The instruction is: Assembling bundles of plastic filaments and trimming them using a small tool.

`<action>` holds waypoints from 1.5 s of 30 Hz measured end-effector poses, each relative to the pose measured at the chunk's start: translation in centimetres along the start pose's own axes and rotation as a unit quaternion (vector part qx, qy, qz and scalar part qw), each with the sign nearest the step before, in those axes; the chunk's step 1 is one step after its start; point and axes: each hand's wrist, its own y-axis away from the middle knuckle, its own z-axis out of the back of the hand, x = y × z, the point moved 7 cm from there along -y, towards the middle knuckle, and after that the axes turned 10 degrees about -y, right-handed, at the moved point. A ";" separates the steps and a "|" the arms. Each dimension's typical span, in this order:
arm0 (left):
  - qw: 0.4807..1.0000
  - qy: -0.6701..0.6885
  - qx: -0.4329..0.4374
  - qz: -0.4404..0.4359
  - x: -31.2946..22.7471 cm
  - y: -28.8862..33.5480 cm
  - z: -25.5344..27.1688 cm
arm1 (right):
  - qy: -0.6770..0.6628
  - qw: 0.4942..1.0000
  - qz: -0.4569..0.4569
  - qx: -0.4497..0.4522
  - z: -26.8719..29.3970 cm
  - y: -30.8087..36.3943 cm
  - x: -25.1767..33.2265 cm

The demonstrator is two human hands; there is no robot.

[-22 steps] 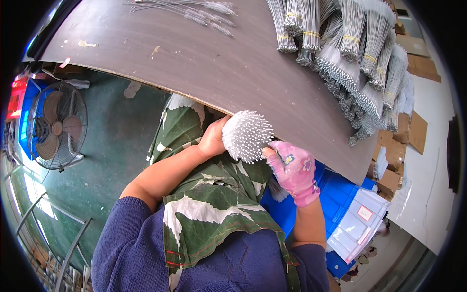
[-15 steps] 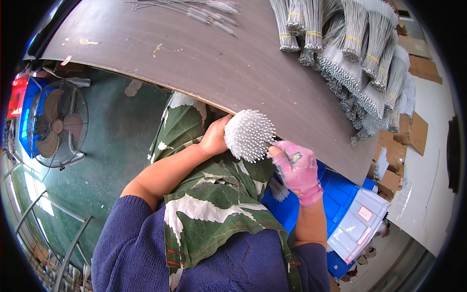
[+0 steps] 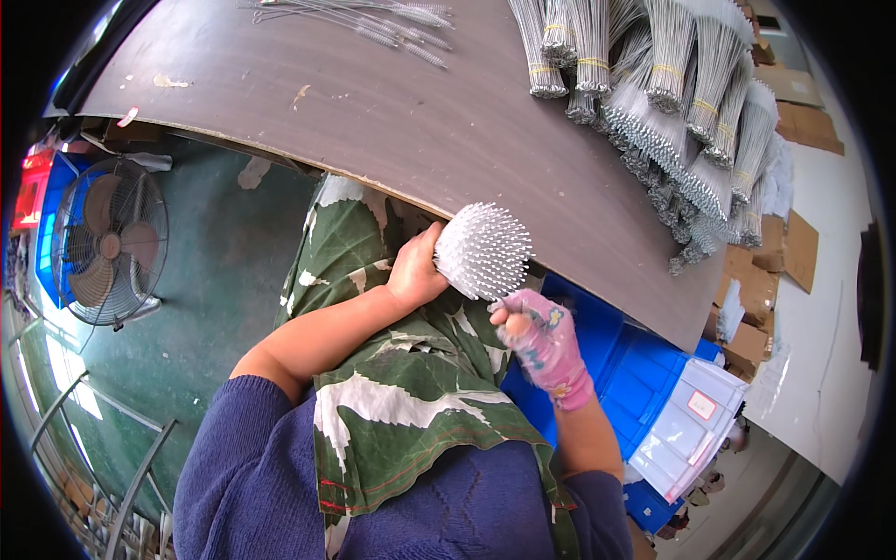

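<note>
A round bundle of thin wire brushes (image 3: 483, 252) shows its white tips, fanned out toward me like a dome. My bare left hand (image 3: 417, 268) is wrapped round the bundle's left side, just below the table's front edge; its fingertips are hidden behind the bristles. My right hand (image 3: 546, 341), in a pink flowered glove with bare fingertips, is closed in a pinch just off the bundle's lower right rim. Whatever may be between those fingers is too small to make out. A camouflage apron (image 3: 411, 411) covers my lap under both hands.
On the brown table (image 3: 373, 121) lie several loose wire brushes (image 3: 397, 33) at the back and tied wire-brush bundles (image 3: 672, 61) piled at the right. A blue bin (image 3: 639, 373) and a pale plastic box (image 3: 686, 425) stand right of my lap. A floor fan (image 3: 110, 245) stands left.
My right hand has moved down and left, along the bundle's lower right rim, and its wrist has turned. The bundle has shifted slightly up; my left hand keeps its hold.
</note>
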 end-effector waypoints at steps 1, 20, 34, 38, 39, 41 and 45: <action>1.000 0.001 0.000 -0.002 -0.2 0.0 -0.2 | -0.102 0.994 0.026 -0.021 -0.1 0.3 -0.2; 0.994 -0.066 -0.007 0.090 -0.8 1.1 -0.3 | 0.208 0.905 0.261 -0.265 -1.7 0.8 1.6; 0.995 -0.067 -0.008 0.069 -0.1 1.1 -0.5 | -0.296 0.945 -0.136 0.013 -1.0 2.5 -3.7; 0.995 -0.070 0.002 0.073 0.2 1.1 -0.6 | -0.261 0.951 -0.161 -0.031 -1.1 2.5 -3.7; 0.995 -0.071 0.002 0.072 0.2 1.1 -0.6 | -0.262 0.951 -0.161 -0.032 -1.3 2.4 -3.8; 0.995 -0.073 0.003 0.070 0.1 1.1 -0.6 | -0.267 0.948 -0.163 -0.054 -1.4 2.3 -4.2; 0.995 -0.068 0.000 0.071 -0.1 1.0 -0.5 | -0.320 0.932 -0.160 -0.052 -1.8 2.0 -4.8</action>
